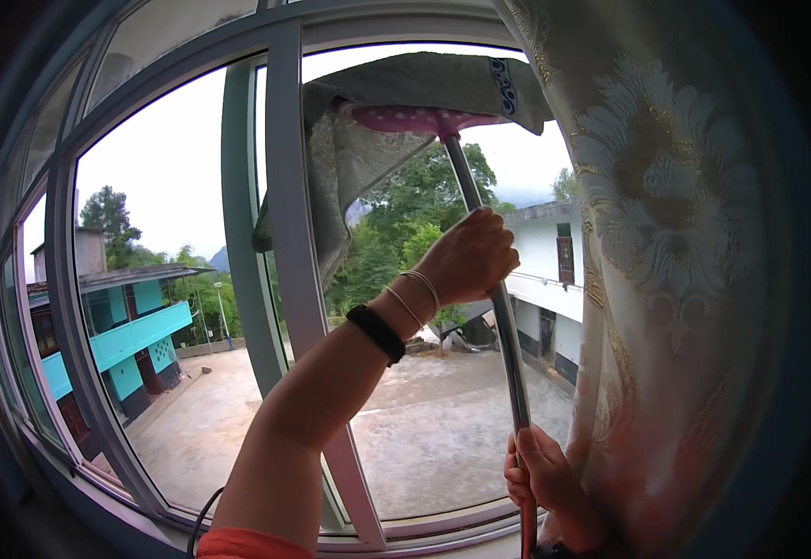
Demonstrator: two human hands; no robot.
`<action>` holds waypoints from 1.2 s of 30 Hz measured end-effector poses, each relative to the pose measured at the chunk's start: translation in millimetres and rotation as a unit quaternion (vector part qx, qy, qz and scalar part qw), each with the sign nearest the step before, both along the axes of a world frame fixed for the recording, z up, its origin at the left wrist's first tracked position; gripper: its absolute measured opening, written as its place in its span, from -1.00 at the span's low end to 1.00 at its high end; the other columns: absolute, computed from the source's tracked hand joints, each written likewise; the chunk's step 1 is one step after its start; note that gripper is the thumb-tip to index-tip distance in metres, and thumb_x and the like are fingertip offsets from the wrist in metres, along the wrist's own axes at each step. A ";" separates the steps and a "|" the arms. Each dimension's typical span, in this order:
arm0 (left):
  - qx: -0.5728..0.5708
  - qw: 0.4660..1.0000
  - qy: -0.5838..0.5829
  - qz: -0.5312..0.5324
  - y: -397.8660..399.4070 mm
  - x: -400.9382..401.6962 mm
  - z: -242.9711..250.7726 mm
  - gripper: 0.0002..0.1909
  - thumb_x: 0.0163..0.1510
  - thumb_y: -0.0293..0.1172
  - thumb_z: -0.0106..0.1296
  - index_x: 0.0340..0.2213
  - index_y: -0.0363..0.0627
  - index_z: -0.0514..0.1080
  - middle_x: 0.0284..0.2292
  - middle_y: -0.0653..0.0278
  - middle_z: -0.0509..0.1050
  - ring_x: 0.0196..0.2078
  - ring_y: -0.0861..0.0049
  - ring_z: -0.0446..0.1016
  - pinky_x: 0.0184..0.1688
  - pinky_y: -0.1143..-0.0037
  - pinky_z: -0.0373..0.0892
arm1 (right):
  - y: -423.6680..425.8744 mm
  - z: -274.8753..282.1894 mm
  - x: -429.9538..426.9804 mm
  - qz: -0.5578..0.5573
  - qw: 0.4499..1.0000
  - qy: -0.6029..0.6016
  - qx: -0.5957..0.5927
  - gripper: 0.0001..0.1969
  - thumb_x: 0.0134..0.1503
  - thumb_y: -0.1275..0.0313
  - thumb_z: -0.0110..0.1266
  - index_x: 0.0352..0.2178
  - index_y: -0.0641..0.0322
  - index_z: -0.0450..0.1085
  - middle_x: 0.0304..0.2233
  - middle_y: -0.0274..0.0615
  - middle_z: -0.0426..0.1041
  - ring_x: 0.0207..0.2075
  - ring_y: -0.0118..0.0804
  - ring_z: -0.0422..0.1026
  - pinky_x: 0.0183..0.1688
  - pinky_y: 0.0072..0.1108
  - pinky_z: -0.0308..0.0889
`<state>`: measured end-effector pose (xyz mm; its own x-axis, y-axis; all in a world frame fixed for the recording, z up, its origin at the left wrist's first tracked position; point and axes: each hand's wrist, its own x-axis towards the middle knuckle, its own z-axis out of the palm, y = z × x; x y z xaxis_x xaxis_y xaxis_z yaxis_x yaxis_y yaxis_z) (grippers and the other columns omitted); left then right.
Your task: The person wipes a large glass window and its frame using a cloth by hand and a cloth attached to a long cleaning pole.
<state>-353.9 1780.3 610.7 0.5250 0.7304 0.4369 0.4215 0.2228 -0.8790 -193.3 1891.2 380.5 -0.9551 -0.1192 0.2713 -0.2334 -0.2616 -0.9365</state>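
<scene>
My left hand [476,253] is closed around the upper part of a shiny metal pole [510,342]. Lower down, beside the curtain, my right hand [545,468] grips the same pole near its red lower part. At the top the pole joins a pink broom-like head with white dots [405,120]. A grey-green cloth [419,80] with a dark patterned band is draped over this head, high in the window opening, and one end hangs down on the left beside the upright frame. What the cloth covers on the head is hidden.
A framed window [286,175] spans the view, with its upright just left of the pole. A pale curtain with gold flower patterns [657,244] hangs close on the right. Outside lie a concrete yard [447,419], a turquoise building [133,335], a white building [545,279] and trees.
</scene>
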 end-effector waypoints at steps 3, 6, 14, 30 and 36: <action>0.021 1.000 -0.019 -0.007 -39.9 -0.5 30.2 -0.68 -0.10 -0.43 0.11 -0.73 -0.03 0.17 -0.65 0.29 0.17 -0.49 0.39 0.23 -0.24 0.42 0.28 | -20.3 33.8 -17.6 0.038 0.998 0.037 0.029 -0.66 0.25 0.09 -0.30 -0.39 0.16 0.09 -0.72 -0.36 0.13 -0.80 -0.54 0.12 -0.76 -0.66 0.10; 0.024 0.998 0.030 0.039 -55.8 -6.7 39.2 -0.68 -0.20 -0.43 0.13 -0.77 0.01 0.16 -0.65 0.34 0.18 -0.46 0.45 0.24 -0.20 0.47 0.24 | -45.7 30.4 -37.4 0.042 0.997 0.054 0.022 -0.62 0.24 0.06 -0.28 -0.40 0.19 0.11 -0.71 -0.35 0.16 -0.80 -0.54 0.15 -0.77 -0.68 0.10; 0.019 1.000 -0.019 -0.001 -32.9 -12.5 -7.9 -0.69 -0.14 -0.43 0.09 -0.77 -0.07 0.19 -0.63 0.30 0.20 -0.44 0.38 0.25 -0.12 0.38 0.27 | -44.7 -22.6 -40.5 0.003 0.998 0.031 -0.062 -0.66 0.25 0.09 -0.28 -0.40 0.15 0.11 -0.73 -0.40 0.10 -0.81 -0.59 0.03 -0.77 -0.68 -0.01; -0.081 0.965 -0.239 -0.071 75.1 62.5 -297.5 -0.95 -0.18 -0.40 -0.04 -0.65 -0.01 0.36 -0.54 0.37 0.28 -0.35 0.46 0.30 -0.04 0.44 0.17 | 55.3 -298.6 121.8 -0.198 0.946 -0.251 -0.058 -0.55 0.17 -0.02 -0.20 -0.57 0.12 0.14 -0.82 -0.35 0.06 -0.83 -0.47 0.04 -0.75 -0.59 0.04; -0.148 0.889 -0.430 -0.047 66.8 137.0 -417.2 -0.90 -0.16 -0.41 -0.07 -0.55 -0.10 0.41 -0.49 0.32 0.35 -0.26 0.41 0.32 -0.01 0.43 0.17 | 58.9 -427.9 260.9 -0.291 0.812 -0.140 0.486 -0.63 0.13 0.13 -0.03 -0.18 0.18 0.23 -0.30 -0.02 0.28 -0.27 -0.13 0.26 -0.23 -0.40 0.17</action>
<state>-216.9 1847.1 193.5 0.1533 0.8511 0.5022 0.9711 -0.0357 -0.2361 67.7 1950.1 -47.4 -0.9342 0.3472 0.0823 0.2053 0.7117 -0.6718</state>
